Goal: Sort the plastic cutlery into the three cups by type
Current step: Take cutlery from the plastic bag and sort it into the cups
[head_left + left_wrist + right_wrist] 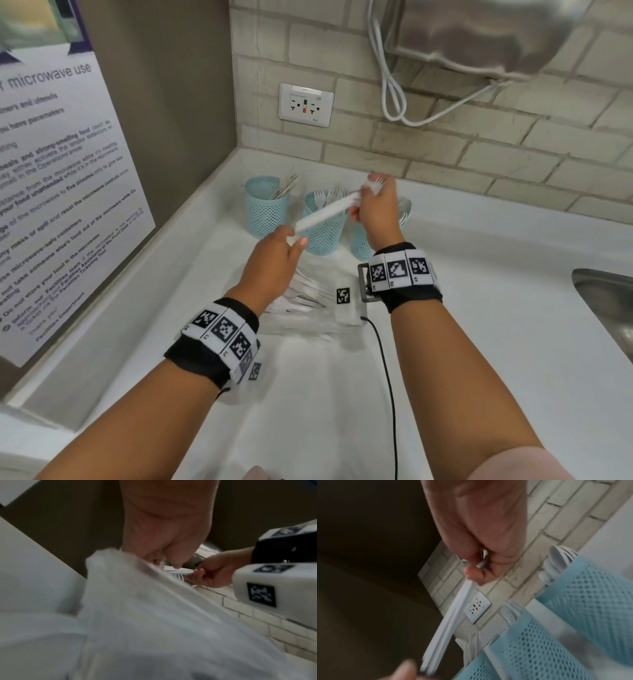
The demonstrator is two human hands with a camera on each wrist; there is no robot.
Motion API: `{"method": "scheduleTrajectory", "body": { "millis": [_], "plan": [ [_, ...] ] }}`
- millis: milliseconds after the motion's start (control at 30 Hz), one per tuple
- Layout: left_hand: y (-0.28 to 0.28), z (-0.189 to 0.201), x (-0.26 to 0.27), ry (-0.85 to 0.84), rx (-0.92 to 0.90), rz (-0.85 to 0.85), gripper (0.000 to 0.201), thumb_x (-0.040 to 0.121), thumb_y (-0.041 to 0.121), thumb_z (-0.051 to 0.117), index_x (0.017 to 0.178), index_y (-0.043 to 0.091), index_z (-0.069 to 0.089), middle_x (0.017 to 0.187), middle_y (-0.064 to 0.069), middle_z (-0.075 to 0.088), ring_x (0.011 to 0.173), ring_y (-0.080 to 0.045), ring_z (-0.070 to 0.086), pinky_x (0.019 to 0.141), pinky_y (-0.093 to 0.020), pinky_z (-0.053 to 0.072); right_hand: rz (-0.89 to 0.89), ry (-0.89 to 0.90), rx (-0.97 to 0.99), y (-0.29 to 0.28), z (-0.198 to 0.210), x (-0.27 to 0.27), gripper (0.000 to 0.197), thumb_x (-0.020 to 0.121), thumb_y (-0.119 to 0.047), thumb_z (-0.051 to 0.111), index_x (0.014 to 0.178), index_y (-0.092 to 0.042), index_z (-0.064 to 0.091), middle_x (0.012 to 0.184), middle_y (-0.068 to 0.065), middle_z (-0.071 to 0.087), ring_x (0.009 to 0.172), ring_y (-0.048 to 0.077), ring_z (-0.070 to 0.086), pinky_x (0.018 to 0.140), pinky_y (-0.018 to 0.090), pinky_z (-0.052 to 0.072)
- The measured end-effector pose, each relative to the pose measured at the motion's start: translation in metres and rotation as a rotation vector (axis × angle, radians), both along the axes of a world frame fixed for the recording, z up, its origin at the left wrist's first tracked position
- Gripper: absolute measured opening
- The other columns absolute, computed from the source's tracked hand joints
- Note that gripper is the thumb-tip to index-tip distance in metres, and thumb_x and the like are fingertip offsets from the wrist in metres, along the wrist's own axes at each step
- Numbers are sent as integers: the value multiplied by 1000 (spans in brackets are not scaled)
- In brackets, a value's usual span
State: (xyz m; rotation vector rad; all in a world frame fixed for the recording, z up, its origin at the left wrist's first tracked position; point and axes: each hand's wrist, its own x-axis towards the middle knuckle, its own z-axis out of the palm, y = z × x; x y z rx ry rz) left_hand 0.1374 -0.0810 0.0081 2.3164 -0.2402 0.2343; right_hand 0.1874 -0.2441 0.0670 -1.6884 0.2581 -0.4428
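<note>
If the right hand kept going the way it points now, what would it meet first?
Probably the brick wall: the right hand, gripping the fork bundle above the mesh cups, points up and away toward it. Depth is unclear.

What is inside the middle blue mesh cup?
White plastic forks stand tines-up in the middle cup. The handles the hands hold cross its rim, so how many forks there are cannot be told.

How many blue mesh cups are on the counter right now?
3, in a row near the wall: left cup, middle cup, right cup partly hidden behind the right hand.
</note>
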Motion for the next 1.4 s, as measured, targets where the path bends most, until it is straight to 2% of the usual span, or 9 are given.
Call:
{"method": "scheduleTrajectory", "body": {
  "millis": [67,167,467,600,700,867,1133,1300,1400],
  "plan": [
    [11,2,2,82,97,58,34,90,31,58,118,13,50,110,-9,53,104,-26,50,86,-36,45,-136,-189,-108,-3,6,7,12,100,-12,37,111,-16,40,76,-1,55,57,15,55,54,31,51],
    [26,6,3,320,249,-19,21,85,13,62,103,23,56,123,-10,46,108,-28,50,90,-32,44,-130,-311,-265,1,3,17,18,98,-9,33,112,-18,40,84,0,55,71,19,56,63,33,50],
    [39,9,-2,406,267,-41,44,88,-2,47,130,10,53,137,-9,49,126,-25,46,103,-28,37,158,96,-1359,16,-38,38,47,86,1,38,130,-12,45,114,12,61,113,33,40,85,38,33],
    [45,4,0,400,257,-73,54,87,-3,50,138,14,45,145,-4,42,133,-21,39,109,-27,31,145,-54,-1257,22,-18,32,43,91,-14,45,134,-17,47,130,8,53,120,32,38,92,38,31],
    [45,2,0,388,241,-93,56,87,-4,50,139,15,43,145,-3,42,134,-20,38,109,-26,29,245,-169,-870,27,8,12,25,84,-3,48,97,-8,69,100,9,67,92,22,57,82,31,44],
    [42,3,-2,356,215,-93,55,88,-1,51,140,14,42,144,-4,42,132,-21,40,106,-25,31,889,714,-1182,39,-11,-16,22,81,-13,64,99,-2,69,97,10,72,76,17,64,82,33,55],
    [42,6,-8,316,178,-77,53,88,0,52,139,14,44,144,-5,42,133,-20,40,106,-25,30,724,465,-1295,42,-65,-39,47,78,-36,72,109,-7,53,109,10,59,90,22,50,79,33,44],
    [44,7,-9,336,147,-66,53,88,0,52,138,16,44,143,-4,44,130,-20,42,98,-19,31,741,371,-1304,39,-65,-43,23,80,-27,69,84,-14,51,90,5,54,81,19,46,68,28,35],
    [45,7,-9,344,138,-66,53,88,0,52,138,16,44,143,-3,43,130,-20,42,95,-18,31,755,398,-1269,36,-67,-42,38,82,-28,68,65,-19,35,74,-3,43,78,18,43,56,24,29]
  ]
}}
